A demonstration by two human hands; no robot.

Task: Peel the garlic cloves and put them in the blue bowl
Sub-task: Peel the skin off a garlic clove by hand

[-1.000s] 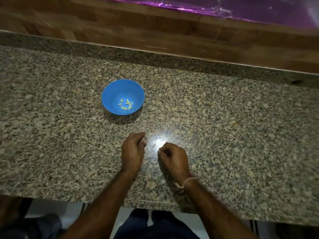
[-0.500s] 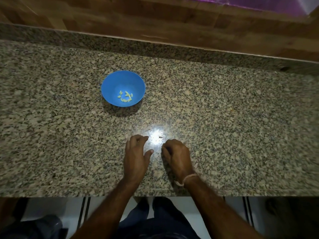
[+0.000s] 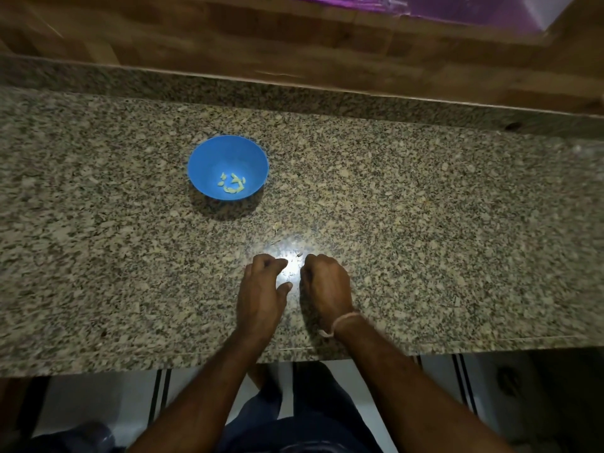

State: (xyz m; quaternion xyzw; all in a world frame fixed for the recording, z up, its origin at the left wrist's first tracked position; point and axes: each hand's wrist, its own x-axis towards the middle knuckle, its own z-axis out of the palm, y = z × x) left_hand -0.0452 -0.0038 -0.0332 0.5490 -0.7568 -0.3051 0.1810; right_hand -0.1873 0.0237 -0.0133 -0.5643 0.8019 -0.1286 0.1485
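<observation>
left hand lying slack on counter, gripping nothing | right hand sitting clenched (contents hidden, cannot tell) | peeled cloves lying in blue bowl, far-left | risk: dropped clove vanishing against speckled stone

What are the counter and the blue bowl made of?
Counter: likely polished granite, going by its speckled grain and the glossy spot of reflected light. Bowl: probably plastic; it is an even blue with a smooth, dull sheen.
</observation>
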